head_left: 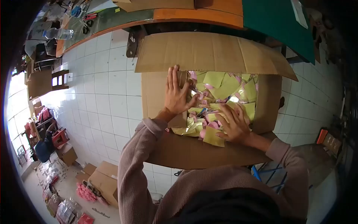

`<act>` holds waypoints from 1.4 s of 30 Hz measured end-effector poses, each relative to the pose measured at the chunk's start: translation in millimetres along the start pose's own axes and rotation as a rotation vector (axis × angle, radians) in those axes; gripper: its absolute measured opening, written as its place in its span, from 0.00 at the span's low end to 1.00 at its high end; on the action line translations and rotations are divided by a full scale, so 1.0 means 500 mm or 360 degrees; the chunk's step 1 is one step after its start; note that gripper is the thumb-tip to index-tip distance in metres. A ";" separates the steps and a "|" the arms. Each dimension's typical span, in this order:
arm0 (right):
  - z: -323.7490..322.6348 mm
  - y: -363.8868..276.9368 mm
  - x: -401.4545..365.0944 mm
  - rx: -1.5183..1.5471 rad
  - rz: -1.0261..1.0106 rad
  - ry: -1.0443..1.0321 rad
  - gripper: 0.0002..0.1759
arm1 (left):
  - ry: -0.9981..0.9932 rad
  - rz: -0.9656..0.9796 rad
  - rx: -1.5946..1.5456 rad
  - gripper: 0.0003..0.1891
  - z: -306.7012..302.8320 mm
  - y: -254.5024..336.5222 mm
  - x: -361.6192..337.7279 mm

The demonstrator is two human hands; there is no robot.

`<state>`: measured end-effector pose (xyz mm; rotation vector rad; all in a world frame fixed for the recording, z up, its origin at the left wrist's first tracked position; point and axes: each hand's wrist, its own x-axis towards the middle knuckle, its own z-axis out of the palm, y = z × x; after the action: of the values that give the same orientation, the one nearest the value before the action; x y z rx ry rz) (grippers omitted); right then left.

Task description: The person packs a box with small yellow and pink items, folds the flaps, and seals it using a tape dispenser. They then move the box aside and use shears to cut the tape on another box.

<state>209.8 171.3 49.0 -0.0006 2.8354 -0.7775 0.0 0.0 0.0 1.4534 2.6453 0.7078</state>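
An open cardboard box [194,52] stands before me with its flaps folded outward. Inside lie several clear plastic packets [214,79] with yellow-green cards and pink pieces. My left hand [178,91] has its fingers stretched out at the box's left inner edge, thumb toward the packets. Over the packets at the lower right, my right hand [234,122] lies with its fingers spread. One yellow card [214,137] shows beside its thumb, close to the near flap. Neither hand is closed around anything.
Beyond the box is a table with an orange edge [201,15] and a green panel [278,26]. Scissors [86,27] and a plastic bottle [59,34] are at the upper left. Closed cartons [102,181] and plastic bags [67,211] sit on the tiled floor at lower left.
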 end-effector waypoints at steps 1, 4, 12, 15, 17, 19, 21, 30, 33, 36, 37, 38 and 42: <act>-0.015 0.005 0.004 0.0068 -0.0411 0.0148 0.30 | -0.0007 0.0004 0.0004 0.25 -0.007 -0.001 -0.008; -0.025 0.028 0.022 -0.0191 -0.1085 0.0164 0.25 | 0.0083 0.0050 -0.0038 0.25 0.028 -0.004 0.026; 0.128 0.064 0.007 -0.0014 -0.1113 -0.0327 0.36 | -0.0010 0.0033 0.0060 0.26 0.015 -0.005 0.009; 0.088 0.058 0.016 0.0084 -0.1137 -0.0512 0.33 | -0.0046 0.0019 0.0055 0.26 0.018 -0.005 0.007; 0.037 0.045 0.033 0.0095 -0.1214 -0.0574 0.32 | -0.0044 0.0009 0.0057 0.26 0.015 -0.005 0.005; -0.008 0.037 0.043 0.0803 -0.0831 -0.0690 0.30 | -0.0059 0.0006 0.0049 0.26 0.016 -0.003 0.004; -0.031 0.046 0.036 0.0289 -0.1086 -0.0321 0.30 | -0.0061 0.0015 0.0026 0.26 0.013 -0.001 0.007; 0.048 0.056 0.015 -0.0130 -0.1018 0.0095 0.28 | -0.0047 -0.0019 0.0034 0.28 0.017 0.005 0.004; -0.025 0.067 0.016 0.0052 -0.1041 -0.0093 0.26 | 0.0037 0.0019 -0.0091 0.31 0.020 -0.005 0.001; -0.035 0.062 0.014 -0.0086 0.0225 0.0177 0.34 | 0.0012 -0.0044 -0.0040 0.35 0.016 -0.001 -0.002; -0.008 0.065 0.022 -0.0086 0.0224 0.0180 0.34 | -0.0028 -0.0121 0.0012 0.36 0.014 0.003 -0.001; 0.021 0.066 0.029 -0.0193 0.0376 0.0157 0.35 | -0.0033 -0.0123 0.0018 0.36 0.014 0.010 -0.001; 0.017 0.065 0.024 -0.0196 0.0420 0.0313 0.32 | -0.0060 -0.0188 0.0245 0.32 0.007 0.015 0.003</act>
<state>201.2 194.5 23.0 0.4458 2.9751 -0.5734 5.7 5.9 0.2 1.3138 2.7830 0.4718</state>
